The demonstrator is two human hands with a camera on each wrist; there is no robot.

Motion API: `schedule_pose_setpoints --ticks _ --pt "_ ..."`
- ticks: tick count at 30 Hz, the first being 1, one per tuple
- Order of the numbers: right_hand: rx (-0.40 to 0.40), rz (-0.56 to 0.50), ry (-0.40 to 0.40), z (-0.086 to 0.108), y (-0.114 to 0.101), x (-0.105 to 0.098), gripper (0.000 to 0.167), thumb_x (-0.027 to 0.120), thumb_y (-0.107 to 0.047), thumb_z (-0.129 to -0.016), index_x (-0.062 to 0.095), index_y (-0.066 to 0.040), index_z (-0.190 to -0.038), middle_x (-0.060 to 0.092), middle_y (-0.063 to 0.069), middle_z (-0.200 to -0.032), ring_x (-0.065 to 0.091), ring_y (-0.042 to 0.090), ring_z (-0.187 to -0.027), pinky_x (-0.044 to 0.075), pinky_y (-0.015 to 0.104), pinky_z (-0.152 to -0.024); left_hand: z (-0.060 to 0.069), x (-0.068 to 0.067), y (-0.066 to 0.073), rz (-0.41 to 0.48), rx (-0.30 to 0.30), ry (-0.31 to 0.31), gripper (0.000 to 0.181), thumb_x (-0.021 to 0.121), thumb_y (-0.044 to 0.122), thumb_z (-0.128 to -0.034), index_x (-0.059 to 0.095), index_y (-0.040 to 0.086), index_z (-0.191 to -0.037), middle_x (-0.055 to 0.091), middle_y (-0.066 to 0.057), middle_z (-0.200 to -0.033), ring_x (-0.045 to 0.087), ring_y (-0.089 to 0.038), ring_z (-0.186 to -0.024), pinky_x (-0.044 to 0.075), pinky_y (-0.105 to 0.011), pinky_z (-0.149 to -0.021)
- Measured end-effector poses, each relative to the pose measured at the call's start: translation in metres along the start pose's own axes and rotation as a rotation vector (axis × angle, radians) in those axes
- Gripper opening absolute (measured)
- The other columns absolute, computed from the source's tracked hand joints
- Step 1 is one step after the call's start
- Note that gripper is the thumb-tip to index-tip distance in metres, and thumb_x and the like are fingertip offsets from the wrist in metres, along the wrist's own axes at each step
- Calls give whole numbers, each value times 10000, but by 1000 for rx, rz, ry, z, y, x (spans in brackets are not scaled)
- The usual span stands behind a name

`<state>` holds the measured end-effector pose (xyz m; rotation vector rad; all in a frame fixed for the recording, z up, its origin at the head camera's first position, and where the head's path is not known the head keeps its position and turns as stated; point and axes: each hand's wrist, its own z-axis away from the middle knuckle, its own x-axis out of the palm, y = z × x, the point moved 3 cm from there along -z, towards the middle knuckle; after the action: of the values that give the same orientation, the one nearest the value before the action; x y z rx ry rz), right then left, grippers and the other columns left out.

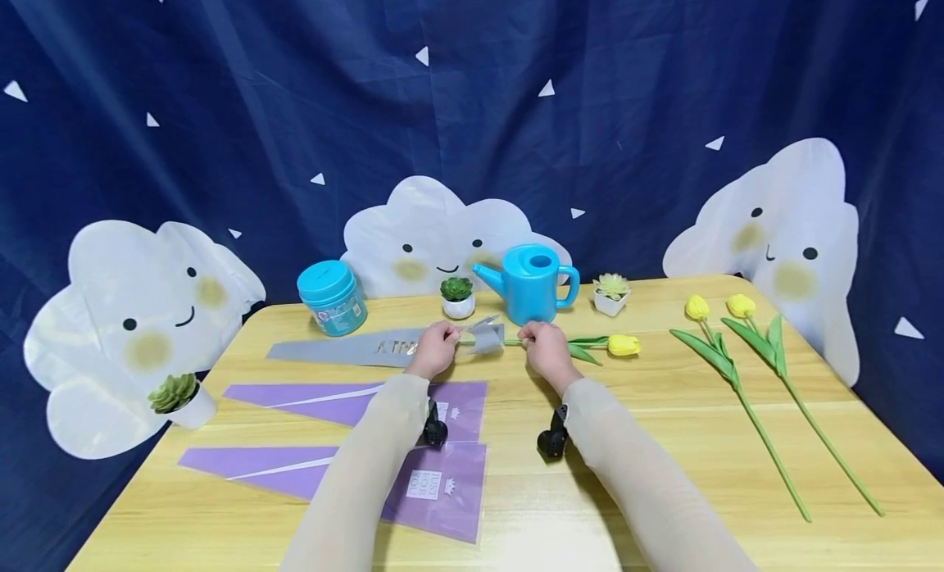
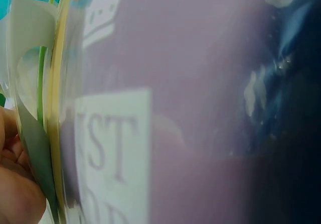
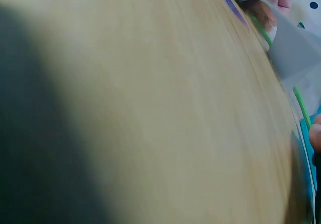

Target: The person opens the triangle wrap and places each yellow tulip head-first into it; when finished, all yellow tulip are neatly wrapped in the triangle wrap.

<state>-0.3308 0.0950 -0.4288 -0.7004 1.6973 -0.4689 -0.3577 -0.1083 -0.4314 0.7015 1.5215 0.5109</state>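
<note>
My left hand pinches the upper edge of a grey flower-wrapping sleeve with gold lettering. The sleeve's mouth is lifted and curled. My right hand pinches the green stem of a yellow tulip, whose flower points right. Part of the stem lies inside the sleeve's mouth, as the left wrist view shows. In the right wrist view, the grey sleeve stands between the two hands, with the stem running toward the right thumb.
Two purple sleeves lie in front of the grey one. Two more yellow tulips lie at the right. Along the back stand a blue tub, a potted succulent, a blue watering can and another succulent. A third pot tilts at the left edge.
</note>
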Motion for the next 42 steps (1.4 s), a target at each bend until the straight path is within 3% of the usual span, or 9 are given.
schedule_pose_setpoints --ticks 9,11,17,24,34,38,42 --pt "-22 -127 37 -1 -12 11 56 649 1 -822 690 -33 -840 695 100 -866 638 253 -888 501 378 -786 -2 2 -1 21 38 -5 143 515 125 -938 556 56 -820 562 -92 -879 535 -246 -853 427 -368 -800" --pt "-28 -134 41 0 -14 14 66 654 21 -809 692 -29 -830 698 98 -854 642 250 -880 504 370 -779 -1 4 1 25 22 -28 140 508 98 -936 555 38 -819 559 -105 -893 530 -255 -871 418 -384 -825" --pt "-28 -180 56 1 -12 11 65 675 19 -788 700 -31 -822 696 99 -819 642 254 -836 503 373 -757 5 6 11 -16 49 -35 159 504 75 -933 538 28 -785 518 -93 -888 500 -236 -866 405 -364 -821" --pt "-9 -223 -80 -2 7 -3 151 690 -128 -827 705 -42 -950 690 103 -950 620 263 -939 478 390 -837 5 5 9 -16 56 -68 181 497 76 -939 518 41 -763 486 -96 -883 471 -241 -866 384 -364 -807" --pt "-16 -235 -294 0 27 -24 277 726 -146 -793 686 -36 -1044 681 99 -1015 594 264 -994 459 401 -882 1 7 3 -58 68 -99 207 485 90 -950 527 55 -750 496 -99 -893 475 -241 -862 392 -379 -817" --pt "-38 -241 -319 2 32 -25 271 726 -122 -787 689 -45 -1044 680 101 -1021 595 264 -993 467 398 -871 1 7 5 -71 66 -102 197 479 78 -945 534 52 -757 490 -94 -892 468 -237 -864 389 -374 -813" --pt "-57 -225 -290 3 31 -23 225 699 -81 -805 696 -49 -1028 678 106 -1011 590 276 -986 472 395 -854 3 6 6 -83 67 -103 178 475 63 -936 530 52 -767 476 -90 -894 454 -233 -865 381 -366 -803"
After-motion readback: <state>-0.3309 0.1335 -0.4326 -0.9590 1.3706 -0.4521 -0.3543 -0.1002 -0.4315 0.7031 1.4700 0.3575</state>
